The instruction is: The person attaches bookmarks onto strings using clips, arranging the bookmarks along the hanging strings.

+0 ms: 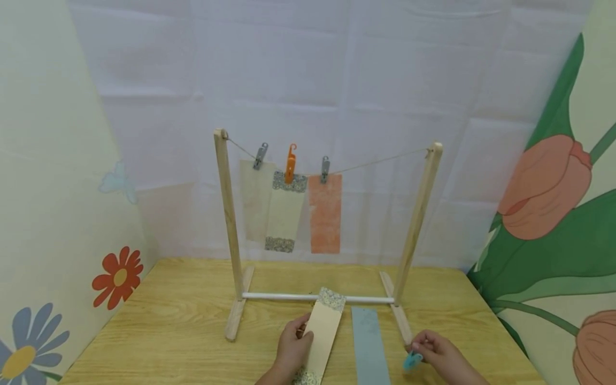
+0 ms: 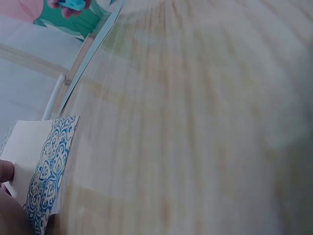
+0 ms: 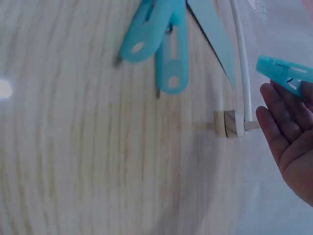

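My left hand (image 1: 291, 347) grips a cream paper strip (image 1: 323, 330) with patterned bands at both ends, thumb on its face. The left wrist view shows the blue scrollwork of its near band (image 2: 51, 164). Over the table at the right, my right hand (image 1: 445, 357) pinches a turquoise clothespin (image 1: 412, 360), also visible in the right wrist view. Between the hands lies a pale blue strip (image 1: 370, 345). From a string on a wooden frame (image 1: 418, 222) hang a pale strip (image 1: 255, 200), a cream patterned strip (image 1: 286, 214) and an orange-pink strip (image 1: 325, 219), each under its own clip.
Another turquoise clothespin (image 3: 171, 63) lies on the table in the right wrist view. A white rod (image 1: 279, 295) joins the frame's feet near the left hand's strip. A white cloth (image 1: 385, 69) hangs behind, and flower-printed panels (image 1: 544, 187) stand at the sides.
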Demonstrator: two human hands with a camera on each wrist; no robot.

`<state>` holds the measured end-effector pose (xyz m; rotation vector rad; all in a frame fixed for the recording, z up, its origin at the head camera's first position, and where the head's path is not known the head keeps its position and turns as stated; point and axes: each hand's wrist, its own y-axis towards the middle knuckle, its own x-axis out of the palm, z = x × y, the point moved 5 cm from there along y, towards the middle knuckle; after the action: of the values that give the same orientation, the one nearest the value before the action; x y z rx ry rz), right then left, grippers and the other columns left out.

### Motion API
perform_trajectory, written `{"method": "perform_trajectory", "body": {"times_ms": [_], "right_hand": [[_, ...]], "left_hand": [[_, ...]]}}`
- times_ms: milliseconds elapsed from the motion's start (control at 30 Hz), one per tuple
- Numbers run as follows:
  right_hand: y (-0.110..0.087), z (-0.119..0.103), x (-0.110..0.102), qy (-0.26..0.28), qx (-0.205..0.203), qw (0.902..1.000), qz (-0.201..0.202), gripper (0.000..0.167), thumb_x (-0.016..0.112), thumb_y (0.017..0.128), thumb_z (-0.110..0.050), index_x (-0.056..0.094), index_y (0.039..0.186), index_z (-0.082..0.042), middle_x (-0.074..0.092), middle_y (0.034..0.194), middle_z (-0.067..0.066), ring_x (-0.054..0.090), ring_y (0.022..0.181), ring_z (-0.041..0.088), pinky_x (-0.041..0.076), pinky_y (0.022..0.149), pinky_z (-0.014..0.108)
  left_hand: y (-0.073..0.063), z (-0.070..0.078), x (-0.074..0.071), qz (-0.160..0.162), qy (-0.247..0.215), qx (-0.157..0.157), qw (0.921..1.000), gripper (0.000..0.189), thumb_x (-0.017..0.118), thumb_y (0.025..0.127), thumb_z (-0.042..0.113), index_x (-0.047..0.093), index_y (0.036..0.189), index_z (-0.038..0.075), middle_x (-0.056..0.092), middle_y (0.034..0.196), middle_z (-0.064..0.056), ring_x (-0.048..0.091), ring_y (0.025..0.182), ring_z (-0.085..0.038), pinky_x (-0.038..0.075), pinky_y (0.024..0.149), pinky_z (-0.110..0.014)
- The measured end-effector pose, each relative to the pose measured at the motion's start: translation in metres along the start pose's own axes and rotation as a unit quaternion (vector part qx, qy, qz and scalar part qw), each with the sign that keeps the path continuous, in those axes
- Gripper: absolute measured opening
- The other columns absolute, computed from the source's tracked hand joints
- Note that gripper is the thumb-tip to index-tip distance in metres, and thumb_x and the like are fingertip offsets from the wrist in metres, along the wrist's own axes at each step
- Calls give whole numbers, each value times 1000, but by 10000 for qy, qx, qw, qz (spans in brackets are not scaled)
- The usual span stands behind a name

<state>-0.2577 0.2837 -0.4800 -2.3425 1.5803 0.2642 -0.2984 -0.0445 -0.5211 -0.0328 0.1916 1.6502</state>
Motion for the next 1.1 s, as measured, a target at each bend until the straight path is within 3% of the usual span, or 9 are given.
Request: {"method": "perform_trajectory", "body": {"times_ms": [167, 300, 567, 667, 833, 933, 1100], "right_hand": [[3, -8, 5, 298, -229, 9990, -247, 27, 46, 103, -24, 48, 99, 3, 70, 110, 14, 65, 97, -1, 56, 89, 41], [6, -15, 8, 450, -462, 9973, -361, 28, 43, 105, -22, 46, 103, 6, 70, 104, 3, 66, 95, 4, 56, 84, 31], [14, -26, 11, 221, -417, 9978, 462, 43, 42, 105, -18, 39, 119, 22, 62, 93, 5, 64, 85, 5, 56, 78, 24], [16, -31, 12, 432, -343, 9963, 656, 41, 37, 106, -21, 41, 120, 17, 55, 90, 3, 61, 79, 7, 57, 76, 25], [20, -38, 12, 737, -2, 9933, 892, 43, 28, 107, -37, 48, 122, -2, 43, 79, -2, 48, 67, 10, 49, 65, 25], [23, -43, 12, 875, 88, 9913, 981, 49, 25, 106, -42, 48, 125, -3, 41, 78, -3, 43, 66, 9, 44, 62, 23], [28, -56, 16, 725, -201, 9914, 1069, 41, 43, 105, -29, 46, 133, 0, 46, 85, -3, 45, 68, 8, 43, 63, 22]], "left_hand": [[-1, 0, -1, -25, -31, -7, 10000, 44, 59, 79, -7, 61, 122, -11, 61, 90, -12, 50, 74, -11, 45, 64, -19], [-2, 2, -1, -71, -148, -14, 9999, 44, 59, 79, -7, 60, 123, -12, 61, 89, -12, 50, 74, -11, 45, 64, -19], [-1, 5, 1, 5, -392, -195, 9990, 45, 59, 79, -8, 59, 124, -11, 59, 88, -9, 48, 75, -12, 44, 63, -19], [-1, 6, 1, 101, -429, -241, 9987, 45, 60, 79, -8, 60, 124, -11, 59, 89, -12, 48, 75, -12, 44, 63, -18], [-1, 10, 1, 171, -455, -174, 9987, 46, 60, 78, -8, 60, 124, -11, 58, 88, -11, 49, 75, -12, 45, 63, -18], [-1, 11, 1, 203, -448, -158, 9987, 45, 60, 77, -8, 60, 123, -11, 57, 88, -9, 48, 75, -12, 44, 63, -18], [1, 15, 1, 262, -440, -172, 9985, 45, 61, 78, -8, 61, 123, -11, 57, 89, -10, 48, 76, -12, 44, 63, -18]]}}
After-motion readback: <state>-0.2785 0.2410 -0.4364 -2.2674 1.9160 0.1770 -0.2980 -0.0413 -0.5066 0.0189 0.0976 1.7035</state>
